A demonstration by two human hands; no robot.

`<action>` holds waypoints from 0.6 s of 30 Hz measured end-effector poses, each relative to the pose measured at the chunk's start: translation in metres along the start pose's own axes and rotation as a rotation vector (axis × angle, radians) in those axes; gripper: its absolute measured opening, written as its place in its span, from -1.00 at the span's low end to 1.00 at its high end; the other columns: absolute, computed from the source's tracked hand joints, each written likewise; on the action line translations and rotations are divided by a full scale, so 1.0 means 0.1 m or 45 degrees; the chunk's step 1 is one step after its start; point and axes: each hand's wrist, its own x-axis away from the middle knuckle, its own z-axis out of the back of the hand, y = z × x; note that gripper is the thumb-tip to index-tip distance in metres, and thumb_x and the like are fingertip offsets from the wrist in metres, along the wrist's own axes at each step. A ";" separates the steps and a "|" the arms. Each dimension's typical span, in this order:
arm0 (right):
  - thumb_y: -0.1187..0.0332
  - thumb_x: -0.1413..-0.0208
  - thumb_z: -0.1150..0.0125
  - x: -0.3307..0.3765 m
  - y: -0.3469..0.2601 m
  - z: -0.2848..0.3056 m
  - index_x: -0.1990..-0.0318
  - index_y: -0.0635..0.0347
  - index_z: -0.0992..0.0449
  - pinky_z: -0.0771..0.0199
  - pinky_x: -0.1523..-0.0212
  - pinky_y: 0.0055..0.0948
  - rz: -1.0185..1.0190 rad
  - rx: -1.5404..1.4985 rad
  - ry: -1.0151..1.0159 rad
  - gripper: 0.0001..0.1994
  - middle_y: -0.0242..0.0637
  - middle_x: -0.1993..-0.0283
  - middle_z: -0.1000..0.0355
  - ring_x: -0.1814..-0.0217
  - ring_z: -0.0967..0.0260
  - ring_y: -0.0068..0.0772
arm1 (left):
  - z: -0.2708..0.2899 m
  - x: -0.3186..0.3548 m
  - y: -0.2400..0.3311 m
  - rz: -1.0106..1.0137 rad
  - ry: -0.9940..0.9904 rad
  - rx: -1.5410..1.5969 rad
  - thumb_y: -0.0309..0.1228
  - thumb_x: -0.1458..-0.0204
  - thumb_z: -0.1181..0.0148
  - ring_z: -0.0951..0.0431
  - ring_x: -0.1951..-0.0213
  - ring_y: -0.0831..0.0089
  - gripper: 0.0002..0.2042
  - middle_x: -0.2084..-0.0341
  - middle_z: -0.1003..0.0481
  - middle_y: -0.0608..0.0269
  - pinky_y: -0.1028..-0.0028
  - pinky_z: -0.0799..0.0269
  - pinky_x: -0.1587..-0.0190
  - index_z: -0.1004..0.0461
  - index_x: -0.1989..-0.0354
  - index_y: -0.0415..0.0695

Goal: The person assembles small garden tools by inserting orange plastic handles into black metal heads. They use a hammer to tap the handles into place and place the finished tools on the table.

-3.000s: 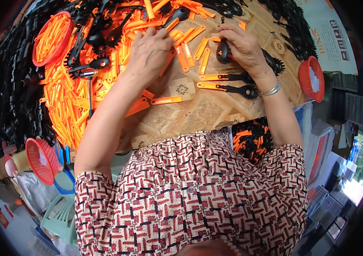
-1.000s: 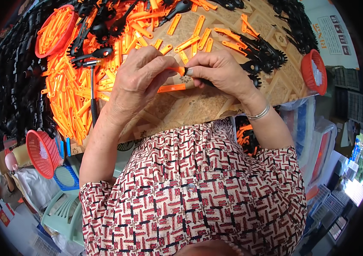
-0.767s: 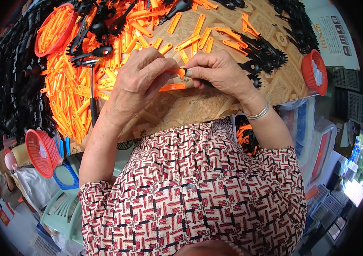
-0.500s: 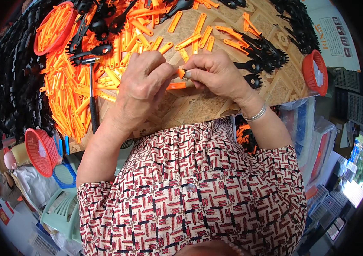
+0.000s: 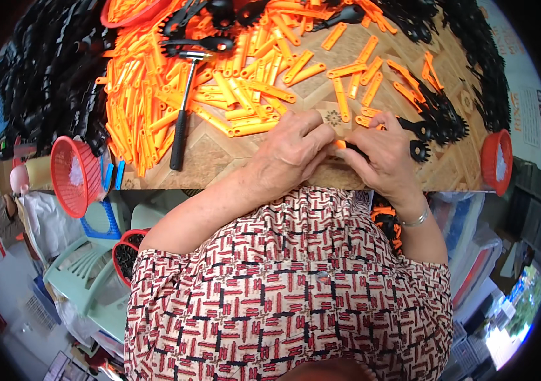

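Right of the hammer (image 5: 182,120), near the front edge of the table (image 5: 216,155), two bare hands meet: the left hand (image 5: 299,145) pinches an orange handle (image 5: 341,145), mostly hidden, and the right hand (image 5: 388,152) closes on a dark piece (image 5: 355,150); whether these are joined cannot be told. Farther right of the hammer, several black-headed utensils (image 5: 439,114) look assembled; many loose handles (image 5: 134,108) around the hammer appear unjoined. Some room shows between the hammer and the left forearm (image 5: 219,200); the table's edge runs just below the hammer.
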 end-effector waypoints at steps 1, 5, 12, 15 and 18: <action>0.31 -0.02 -0.46 0.00 -0.03 0.02 0.42 0.14 -0.53 -0.30 0.18 -0.29 0.010 0.030 -0.011 -0.81 -0.34 0.58 -0.36 0.54 -0.30 -0.26 | 0.00 0.01 0.00 0.032 -0.007 0.089 -0.50 0.02 -0.40 -0.52 0.17 0.08 -0.77 0.26 -0.46 0.11 0.25 -0.45 0.11 -0.56 0.17 -0.14; 0.35 -0.02 -0.46 0.06 -0.03 0.07 0.42 0.12 -0.53 -0.29 0.19 -0.29 0.044 0.219 0.010 -0.83 -0.37 0.58 -0.35 0.54 -0.32 -0.31 | 0.13 0.06 -0.02 0.015 -0.025 0.042 -0.43 -0.08 -0.37 -0.55 0.06 0.09 -0.66 0.11 -0.53 0.11 0.21 -0.45 -0.02 -0.58 -0.05 -0.11; 0.34 -0.10 -0.43 0.28 0.58 0.42 0.11 0.13 -0.61 -0.35 -0.06 -0.20 -0.110 1.047 0.175 -0.77 -0.37 0.35 -0.48 0.30 -0.43 -0.39 | 0.69 0.04 -0.59 0.132 0.163 -0.755 -0.44 -0.03 -0.39 -0.46 0.07 0.11 -0.69 0.13 -0.51 0.17 0.18 -0.43 -0.03 -0.60 0.01 -0.05; 0.33 -0.10 -0.43 0.30 0.73 0.49 -0.03 0.10 -0.60 -0.29 -0.18 -0.18 -0.206 1.178 0.175 -0.67 -0.36 0.13 -0.52 0.10 -0.45 -0.37 | 0.63 -0.03 -0.66 0.088 0.075 -0.751 -0.40 0.01 -0.43 -0.46 0.07 0.13 -0.72 0.16 -0.50 0.20 0.19 -0.44 -0.01 -0.60 0.09 -0.06; 0.35 -0.10 -0.41 0.24 0.68 0.50 -0.10 0.09 -0.57 -0.22 -0.27 -0.18 -0.251 1.156 0.187 -0.61 -0.30 -0.09 -0.49 -0.13 -0.40 -0.27 | 0.62 -0.09 -0.62 0.108 0.088 -0.727 -0.39 0.00 -0.44 -0.47 0.09 0.16 -0.76 0.19 -0.50 0.23 0.23 -0.45 0.02 -0.59 0.15 -0.09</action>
